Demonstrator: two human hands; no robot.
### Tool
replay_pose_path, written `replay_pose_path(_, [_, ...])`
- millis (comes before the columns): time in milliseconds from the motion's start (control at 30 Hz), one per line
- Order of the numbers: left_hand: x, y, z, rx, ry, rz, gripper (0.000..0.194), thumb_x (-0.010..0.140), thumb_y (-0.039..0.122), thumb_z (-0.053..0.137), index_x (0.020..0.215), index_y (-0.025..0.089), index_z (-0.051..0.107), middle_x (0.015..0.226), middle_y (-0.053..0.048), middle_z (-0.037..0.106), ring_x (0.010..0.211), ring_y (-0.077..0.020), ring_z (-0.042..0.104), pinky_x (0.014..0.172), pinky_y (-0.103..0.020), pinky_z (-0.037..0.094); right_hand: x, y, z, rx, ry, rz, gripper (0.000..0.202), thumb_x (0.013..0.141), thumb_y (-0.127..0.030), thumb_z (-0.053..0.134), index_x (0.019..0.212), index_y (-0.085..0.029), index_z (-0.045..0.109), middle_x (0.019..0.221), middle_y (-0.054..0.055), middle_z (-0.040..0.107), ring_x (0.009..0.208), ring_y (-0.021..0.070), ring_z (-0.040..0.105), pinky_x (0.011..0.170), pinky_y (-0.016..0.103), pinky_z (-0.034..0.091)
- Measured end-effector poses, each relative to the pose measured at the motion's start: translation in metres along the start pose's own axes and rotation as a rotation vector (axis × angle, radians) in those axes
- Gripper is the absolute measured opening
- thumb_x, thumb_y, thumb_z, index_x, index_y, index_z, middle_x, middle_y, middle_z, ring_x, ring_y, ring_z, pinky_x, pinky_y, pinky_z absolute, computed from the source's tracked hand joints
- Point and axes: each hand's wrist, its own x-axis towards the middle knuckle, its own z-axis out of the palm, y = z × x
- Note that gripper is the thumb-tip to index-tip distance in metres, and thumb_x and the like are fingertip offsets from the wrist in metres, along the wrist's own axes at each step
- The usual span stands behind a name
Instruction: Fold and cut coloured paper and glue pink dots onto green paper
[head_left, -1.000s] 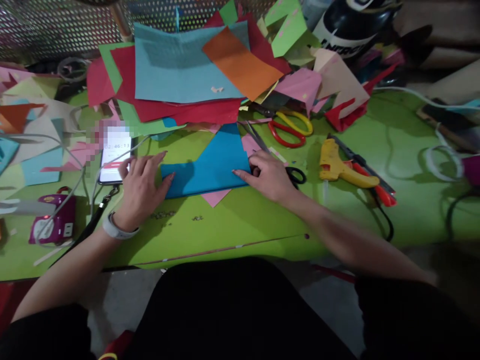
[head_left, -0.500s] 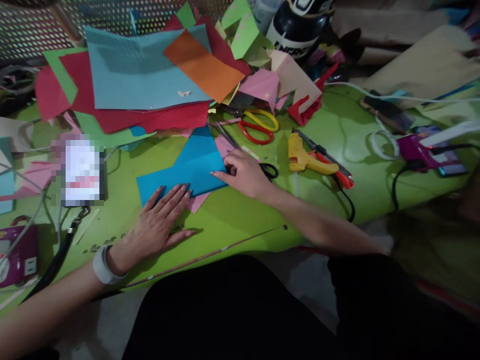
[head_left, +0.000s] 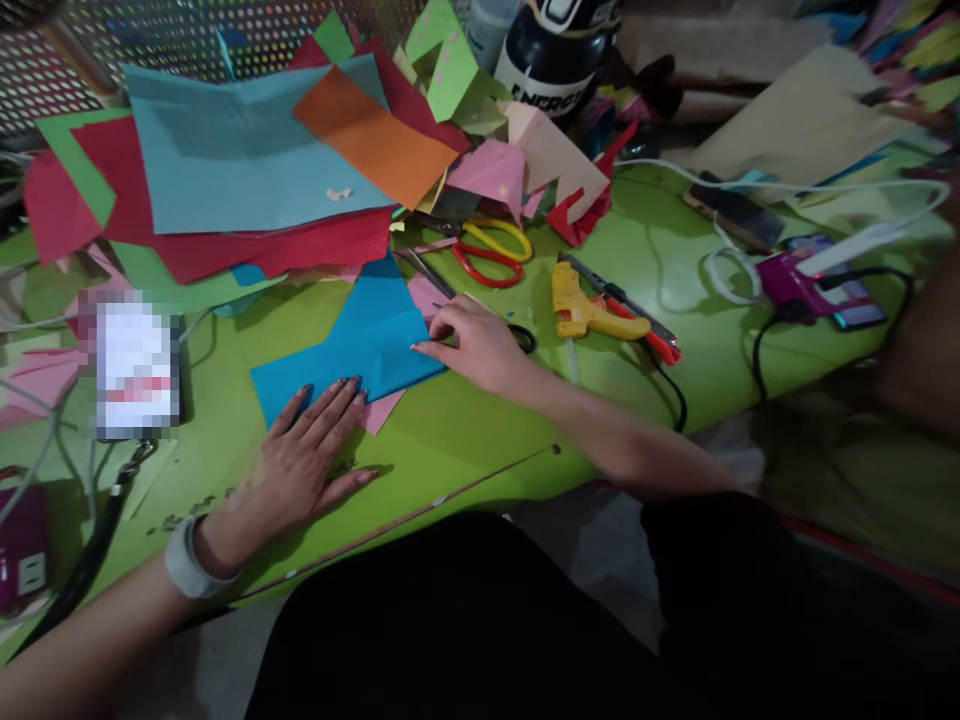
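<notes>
A folded sheet of blue paper [head_left: 375,335] lies on the green tabletop, with one flap angled up toward the paper pile. My left hand [head_left: 311,440] rests flat on its lower left edge, fingers stretched out and thumb apart on the table. At the paper's right end is my right hand [head_left: 472,345], its fingers curled and thumb pressed against the index finger at the folded edge. The exact contact under those fingers is partly hidden. A pink scrap [head_left: 382,410] pokes out from beneath the blue paper.
Scissors with red and yellow handles [head_left: 491,255] lie behind my right hand. Rightward are a yellow glue gun [head_left: 589,305] and a purple power strip [head_left: 787,285] with cables. Coloured paper [head_left: 247,150] is piled at the back; a phone [head_left: 139,365] lies left.
The camera view has turned rightward, so the table's contents sit further left in the picture. Both hands stay at nearly the same places on the blue paper.
</notes>
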Motion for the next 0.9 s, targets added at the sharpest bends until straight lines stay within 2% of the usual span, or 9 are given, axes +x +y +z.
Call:
replay_pose_path(200, [0.0,0.0,0.0,0.008,-0.02,-0.01,0.08,0.1,0.062,0.041,0.163,0.02,0.015,0.162,-0.014,0.035,0.15,-0.031,0.035,0.126,-0.052,0.021,0.0,0.0,-0.002,-0.017,-0.009,0.012,0.025,0.087,-0.038,0.074,0.079,-0.021,0.058,0.095,0.005,0.063,0.076,0.018,0.059,0.068,0.035,0.044])
replay_pose_path(300, [-0.001,-0.001,0.0,0.016,-0.022,-0.008,0.081,0.1,0.062,0.041,0.163,0.019,0.016,0.162,-0.015,0.036,0.15,-0.0309,0.035,0.126,-0.052,0.02,-0.003,-0.003,-0.005,-0.005,0.072,-0.052,0.02,0.096,-0.04,0.062,0.093,-0.021,0.064,0.103,0.01,0.066,0.087,0.0223,0.065,0.074,0.038,0.05])
replay_pose_path(367, [-0.001,-0.001,0.0,0.018,-0.012,-0.002,0.081,0.1,0.062,0.042,0.163,0.017,0.017,0.161,-0.016,0.037,0.15,-0.0311,0.035,0.126,-0.052,0.019,-0.008,-0.009,-0.005,-0.041,0.129,-0.169,0.025,0.101,-0.041,0.052,0.107,-0.021,0.067,0.117,0.013,0.067,0.108,0.0268,0.064,0.091,0.044,0.051])
replay_pose_path(400, [-0.001,-0.001,0.001,0.021,-0.007,0.003,0.081,0.1,0.062,0.043,0.162,0.016,0.017,0.161,-0.016,0.037,0.15,-0.0314,0.035,0.126,-0.052,0.02,-0.012,-0.012,-0.004,-0.066,0.111,-0.265,0.029,0.102,-0.041,0.048,0.115,-0.022,0.066,0.125,0.013,0.067,0.119,0.0283,0.061,0.1,0.048,0.048])
replay_pose_path(500, [-0.002,-0.002,0.001,0.035,-0.005,0.015,0.082,0.1,0.062,0.042,0.162,0.014,0.018,0.16,-0.018,0.038,0.15,-0.0316,0.035,0.126,-0.052,0.021,-0.028,-0.025,0.005,-0.117,-0.118,-0.603,0.048,0.102,-0.05,0.046,0.136,-0.019,0.059,0.145,0.013,0.059,0.142,0.0293,0.045,0.116,0.051,0.038])
replay_pose_path(567, [-0.002,-0.002,0.002,0.053,-0.007,0.021,0.081,0.1,0.061,0.041,0.162,0.014,0.018,0.16,-0.019,0.037,0.15,-0.0311,0.035,0.126,-0.052,0.021,-0.037,-0.03,0.014,-0.159,-0.223,-0.718,0.064,0.101,-0.057,0.045,0.145,-0.012,0.051,0.155,0.018,0.048,0.15,0.0299,0.035,0.12,0.051,0.033])
replay_pose_path(633, [-0.002,-0.002,0.002,0.072,-0.009,0.03,0.08,0.101,0.059,0.042,0.162,0.013,0.018,0.16,-0.019,0.037,0.151,-0.031,0.034,0.126,-0.051,0.02,-0.044,-0.033,0.022,-0.214,-0.243,-0.731,0.076,0.099,-0.064,0.043,0.149,-0.007,0.045,0.161,0.022,0.036,0.154,0.0312,0.026,0.123,0.053,0.028])
replay_pose_path(700, [-0.002,-0.002,0.002,0.083,-0.008,0.036,0.081,0.1,0.059,0.043,0.161,0.011,0.019,0.16,-0.02,0.037,0.15,-0.0317,0.034,0.126,-0.051,0.021,-0.048,-0.032,0.025,-0.254,-0.232,-0.715,0.083,0.097,-0.069,0.041,0.15,-0.006,0.044,0.163,0.023,0.03,0.155,0.032,0.022,0.124,0.054,0.025])
replay_pose_path(900, [-0.001,-0.004,0.002,0.083,-0.012,0.04,0.081,0.1,0.059,0.044,0.161,0.011,0.02,0.161,-0.02,0.037,0.149,-0.0331,0.036,0.125,-0.053,0.023,-0.05,-0.025,0.026,-0.299,-0.23,-0.722,0.088,0.098,-0.071,0.033,0.151,-0.002,0.042,0.16,0.023,0.036,0.151,0.0327,0.031,0.125,0.052,0.026])
